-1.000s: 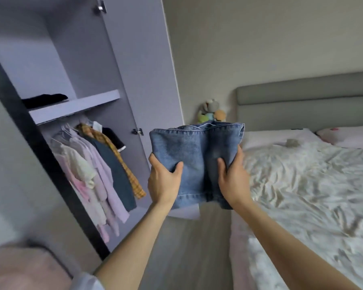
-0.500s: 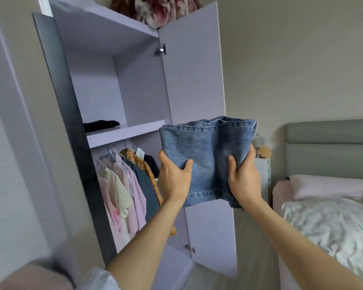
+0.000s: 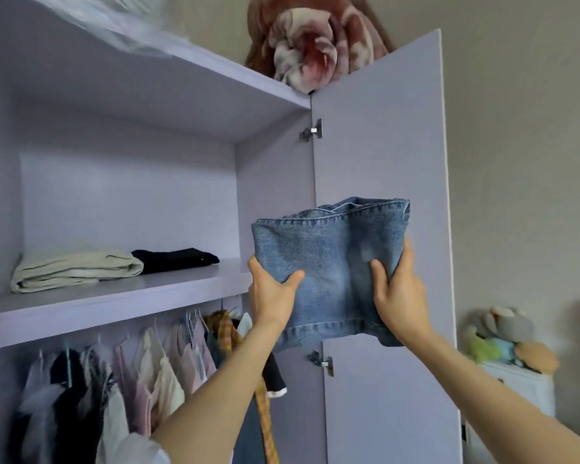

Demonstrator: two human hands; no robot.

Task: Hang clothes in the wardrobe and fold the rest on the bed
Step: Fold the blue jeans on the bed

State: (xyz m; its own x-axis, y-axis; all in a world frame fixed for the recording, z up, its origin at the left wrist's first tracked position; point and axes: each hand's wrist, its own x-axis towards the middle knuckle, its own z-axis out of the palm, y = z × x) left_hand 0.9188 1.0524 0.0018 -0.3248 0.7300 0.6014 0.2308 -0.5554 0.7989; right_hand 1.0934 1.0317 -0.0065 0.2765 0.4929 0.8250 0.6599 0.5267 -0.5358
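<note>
A folded blue denim garment [image 3: 329,262] is held up in front of the open lilac wardrobe [image 3: 272,182], level with its middle shelf [image 3: 121,299]. My left hand [image 3: 270,293] grips its lower left side, thumb on the front. My right hand [image 3: 399,289] grips its lower right side the same way. On the shelf lie a folded pale green garment [image 3: 77,269] and a folded black one [image 3: 176,257]. Below the shelf several clothes [image 3: 141,373] hang on hangers from a rail.
The wardrobe's right door [image 3: 382,162] stands open just behind the denim. A rolled floral blanket [image 3: 315,38] sits on top of the wardrobe. Plush toys [image 3: 506,336] rest on a white cabinet [image 3: 513,390] at the right, against the wall.
My view has turned left and up from the bed to the wardrobe. Both hands have carried the folded denim toward the middle shelf, grip unchanged.
</note>
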